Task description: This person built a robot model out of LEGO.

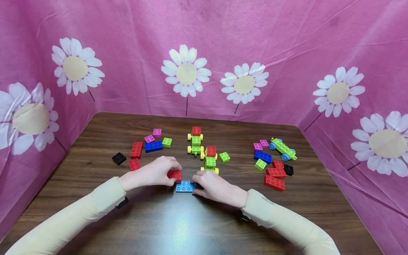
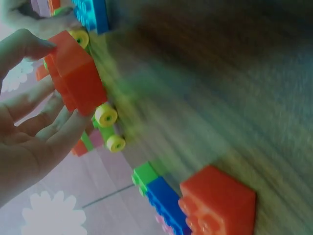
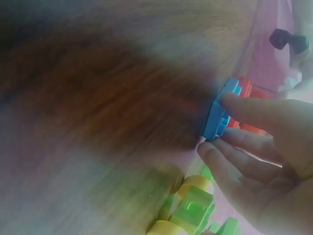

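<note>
My left hand (image 1: 159,171) pinches a red toy brick (image 1: 175,175) between thumb and fingers, just behind the left end of a light blue brick. In the left wrist view that red brick (image 2: 76,73) is tilted, its studs turned toward the palm. The light blue brick (image 1: 185,187) lies studs up on the table near the middle. Thumb and fingers of my right hand (image 1: 211,187) grip its right end. From the right wrist, the blue brick (image 3: 220,110) shows between thumb and fingertips, with red behind it.
Beyond the hands stand two lime wheeled toys (image 1: 196,141) topped with red bricks, the nearer one (image 1: 210,162) right behind my right hand. Loose bricks lie left, including a blue one (image 1: 153,146) and a black one (image 1: 119,158). On the right are several red bricks (image 1: 275,182) and a lime wheeled base (image 1: 283,148).
</note>
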